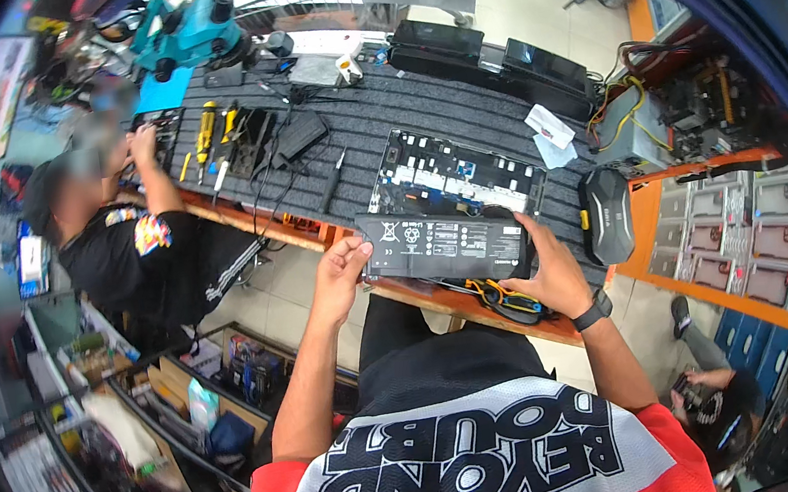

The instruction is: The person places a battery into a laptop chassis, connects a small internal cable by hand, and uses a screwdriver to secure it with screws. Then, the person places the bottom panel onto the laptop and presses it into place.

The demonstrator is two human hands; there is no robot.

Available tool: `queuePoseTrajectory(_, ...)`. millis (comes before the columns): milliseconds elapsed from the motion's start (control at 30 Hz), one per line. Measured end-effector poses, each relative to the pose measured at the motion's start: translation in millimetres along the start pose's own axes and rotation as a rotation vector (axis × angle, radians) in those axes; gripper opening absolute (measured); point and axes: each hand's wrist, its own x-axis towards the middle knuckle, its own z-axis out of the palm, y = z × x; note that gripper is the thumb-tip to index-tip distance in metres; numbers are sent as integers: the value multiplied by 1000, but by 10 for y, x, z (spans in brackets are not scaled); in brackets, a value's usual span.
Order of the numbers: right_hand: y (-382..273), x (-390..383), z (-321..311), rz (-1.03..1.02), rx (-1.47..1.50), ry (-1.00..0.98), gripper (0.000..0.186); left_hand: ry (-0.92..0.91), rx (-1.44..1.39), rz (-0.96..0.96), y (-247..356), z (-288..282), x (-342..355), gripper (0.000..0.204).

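Observation:
A flat black laptop battery with white print spans the space between my hands at the table's front edge. My left hand pinches its left end between thumb and fingers. At the other end my right hand grips it, fingers along the right side and thumb low; a dark watch is on that wrist. Just beyond the battery lies an opened laptop body with its inner boards exposed, its near part covered by the battery. Below the battery, near my right thumb, are yellow-and-black hand tools, partly hidden.
A slim dark screwdriver lies left of the laptop on the ribbed grey mat. Black speakers stand behind, white paper and a black rounded case at right. A co-worker works at the left.

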Motion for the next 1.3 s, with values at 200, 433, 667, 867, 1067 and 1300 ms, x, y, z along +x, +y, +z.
queuePoseTrajectory(200, 17, 543, 78, 33, -322, 113, 104, -159, -121, -5, -134, -93, 1160, 19)
queuePoseTrajectory(433, 651, 947, 155, -38, -391, 250, 111, -425, 142, 160, 42, -13, 2020, 61)
queuePoseTrajectory(667, 889, 913, 349, -152, -410, 506, 103, -450, 182, 383, 13, 84, 2390, 48)
queuePoseTrajectory(867, 957, 813, 448, -199, 1, 544, 105, -553, 228, 546, 33, 54, 2366, 49)
queuePoseTrajectory(1067, 645, 763, 428, 10, 492, 552, 92, -602, 153, 518, 58, 81, 2548, 51)
queuePoseTrajectory(1300, 1013, 813, 443, 107, 572, 603, 66, -641, 262, 470, 74, 115, 2676, 52)
